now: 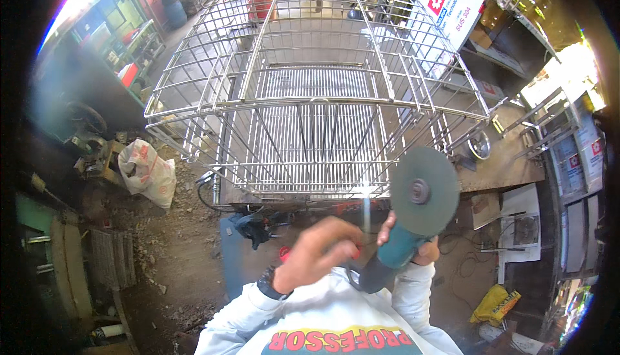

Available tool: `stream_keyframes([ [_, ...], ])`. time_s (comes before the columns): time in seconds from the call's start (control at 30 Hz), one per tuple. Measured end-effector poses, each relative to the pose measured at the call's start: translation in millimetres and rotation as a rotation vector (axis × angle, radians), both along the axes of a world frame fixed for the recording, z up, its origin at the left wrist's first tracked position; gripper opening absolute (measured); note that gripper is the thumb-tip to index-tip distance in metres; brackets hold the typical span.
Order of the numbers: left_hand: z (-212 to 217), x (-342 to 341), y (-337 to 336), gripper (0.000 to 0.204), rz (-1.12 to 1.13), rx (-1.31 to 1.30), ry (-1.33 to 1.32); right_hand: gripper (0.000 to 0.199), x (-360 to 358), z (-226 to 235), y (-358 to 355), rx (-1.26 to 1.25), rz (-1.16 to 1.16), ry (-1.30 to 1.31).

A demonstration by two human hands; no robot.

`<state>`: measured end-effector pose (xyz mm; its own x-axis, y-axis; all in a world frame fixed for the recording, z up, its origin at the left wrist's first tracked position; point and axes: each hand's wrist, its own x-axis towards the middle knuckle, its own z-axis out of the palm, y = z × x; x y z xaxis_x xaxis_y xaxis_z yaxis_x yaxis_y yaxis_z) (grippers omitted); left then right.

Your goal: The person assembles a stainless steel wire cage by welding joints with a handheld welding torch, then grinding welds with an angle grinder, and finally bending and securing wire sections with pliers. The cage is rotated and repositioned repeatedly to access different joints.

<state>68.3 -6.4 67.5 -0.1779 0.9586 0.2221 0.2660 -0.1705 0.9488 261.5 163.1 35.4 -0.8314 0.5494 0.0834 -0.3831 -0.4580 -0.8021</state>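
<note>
Right hand (424, 251): wrapped around the grinder (395, 249), near side, right of centre
Left hand (315, 258): blurred, half-curled; cannot tell whether it holds anything
Wire cage (316, 102): on the surface (507, 169), beyond the grinder
Good handling: firm grip, disc (431, 209) clear of left hand

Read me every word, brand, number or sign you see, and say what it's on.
Wording isn't repeated here, only where it stands.
Shirt: large red-and-yellow lettering.
White panel: printed lettering and a white emblem on a red square.
Right sheet: red squares; finer print too small to read.
White sack: reddish print, too blurred to read.
Yellow bag: dark print, too small to read.
Grinder: none readable.
</note>
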Motion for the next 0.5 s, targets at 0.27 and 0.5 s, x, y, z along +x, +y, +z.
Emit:
stream_keyframes([
  [0.27,48,-26,49,0.042,1.015,0.403,0.452,0.089,55,-31,20,-0.066,-0.266,0.251],
  [0.5,52,-22,70,0.041,1.097,0.306,0.366,0.088,102,-53,55,-0.107,-0.328,0.281],
])
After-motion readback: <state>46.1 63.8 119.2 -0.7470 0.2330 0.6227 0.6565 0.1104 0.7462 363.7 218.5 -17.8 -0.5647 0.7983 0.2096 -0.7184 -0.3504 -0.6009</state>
